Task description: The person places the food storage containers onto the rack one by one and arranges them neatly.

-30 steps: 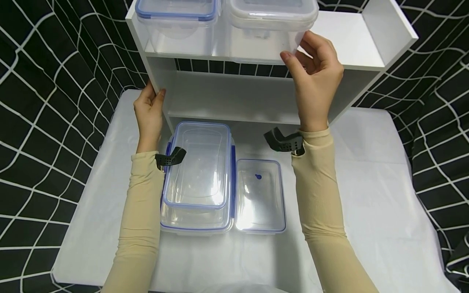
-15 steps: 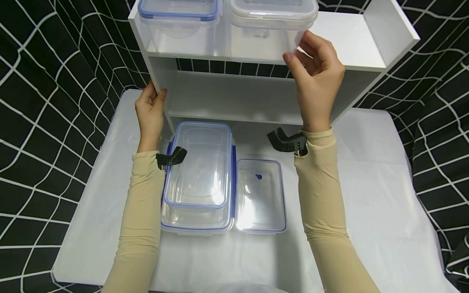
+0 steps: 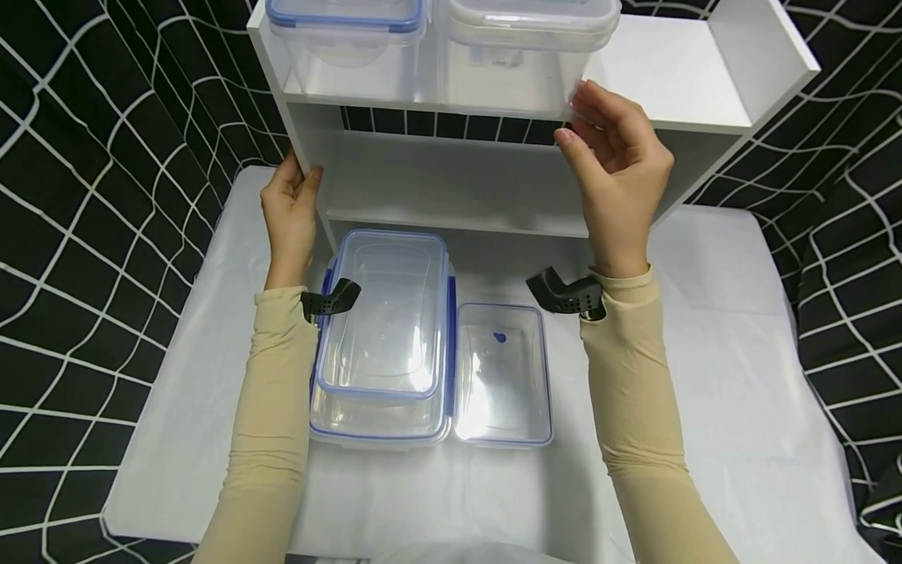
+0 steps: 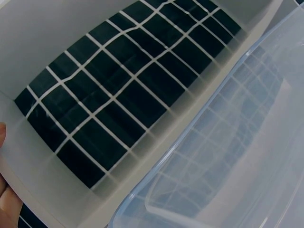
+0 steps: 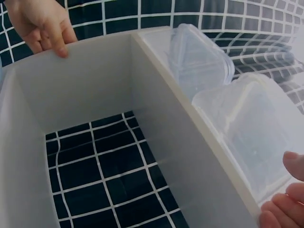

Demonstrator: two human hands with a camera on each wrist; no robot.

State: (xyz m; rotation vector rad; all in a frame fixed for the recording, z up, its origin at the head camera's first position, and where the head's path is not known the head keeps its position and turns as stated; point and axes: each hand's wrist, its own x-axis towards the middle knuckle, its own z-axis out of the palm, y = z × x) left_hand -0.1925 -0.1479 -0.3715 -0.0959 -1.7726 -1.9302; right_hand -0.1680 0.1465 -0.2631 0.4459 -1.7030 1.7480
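we see the left hand (image 3: 290, 215) gripping the side panel of the white shelf (image 3: 458, 188), thumb inside and fingers outside. the right hand (image 3: 623, 172) is at the lower right corner of the clear box (image 3: 510, 82), its thumb and fingers parted and pinching nothing; we cannot tell whether a fingertip touches it. that box stands on the top board, right of the blue-lidded box (image 3: 355, 66). below, we see a stack (image 3: 384, 329) just beside a small box (image 3: 502, 399) on the table (image 3: 747, 376).

Clear white-lidded container (image 3: 510, 78), upright and closed, atop white shelf unit (image 3: 672, 74)
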